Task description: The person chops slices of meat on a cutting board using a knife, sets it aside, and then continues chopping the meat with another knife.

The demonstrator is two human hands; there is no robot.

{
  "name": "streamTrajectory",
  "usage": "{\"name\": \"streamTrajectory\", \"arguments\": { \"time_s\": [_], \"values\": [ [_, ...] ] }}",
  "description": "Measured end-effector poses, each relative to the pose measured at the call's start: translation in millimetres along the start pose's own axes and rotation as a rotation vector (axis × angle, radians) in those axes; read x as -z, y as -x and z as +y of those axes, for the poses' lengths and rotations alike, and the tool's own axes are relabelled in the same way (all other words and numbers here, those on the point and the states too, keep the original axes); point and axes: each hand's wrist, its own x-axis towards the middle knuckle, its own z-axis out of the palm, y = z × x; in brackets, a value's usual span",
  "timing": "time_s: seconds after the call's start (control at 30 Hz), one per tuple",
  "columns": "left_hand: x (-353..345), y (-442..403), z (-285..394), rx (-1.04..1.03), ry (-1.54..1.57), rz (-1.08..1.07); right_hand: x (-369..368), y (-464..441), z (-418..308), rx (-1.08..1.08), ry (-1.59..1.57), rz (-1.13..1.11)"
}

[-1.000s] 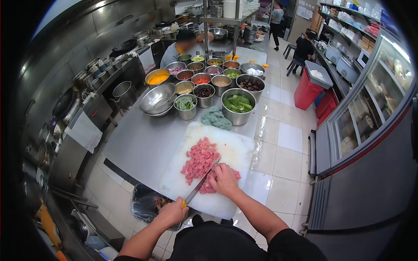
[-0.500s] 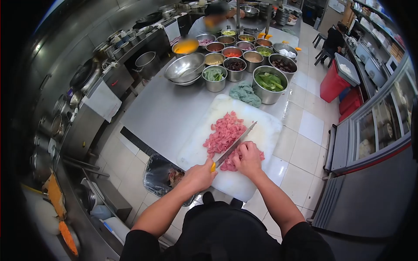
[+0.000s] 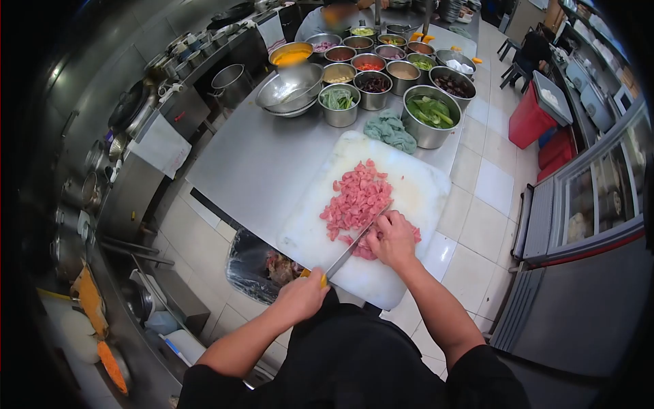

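Head view showed the left hand (image 3: 304,297) with its grip clamped around the yellow-handled knife (image 3: 346,255), which slanted forward and rightward across the white board (image 3: 420,185) on the counter (image 3: 238,183). Ahead of that grip, left of the knife, lay the larger heap of pink meat (image 3: 357,198); to the right, the smaller portion of meat (image 3: 365,252) sat under the nearer right hand (image 3: 394,240), which was curled, whether pinching or merely pressing I could not tell.

Black short-sleeved top (image 3: 485,379), plain, seemingly under a black apron (image 3: 354,349), with bare forearms (image 3: 439,307)
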Motion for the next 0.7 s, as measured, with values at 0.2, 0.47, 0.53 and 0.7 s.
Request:
{"name": "streamTrajectory", "arguments": {
  "time_s": [0.2, 0.47, 0.53, 0.7],
  "values": [
    [-3, -51, 16, -0.023, 0.037, 0.022, 3, 4, 1, -0.016, -0.007, -0.084],
    [8, -19, -9, 0.014, -0.012, -0.063, 47, 9, -25, 0.104, 0.231, -0.101],
    [0, -31, -21, -0.026, 0.022, -0.060, 40, 14, -19, 0.072, 0.211, -0.151],
    [16, -47, -24, -0.062, 0.040, -0.018, 15, 22, -22, -0.058, 0.276, -0.101]
  ]
}}
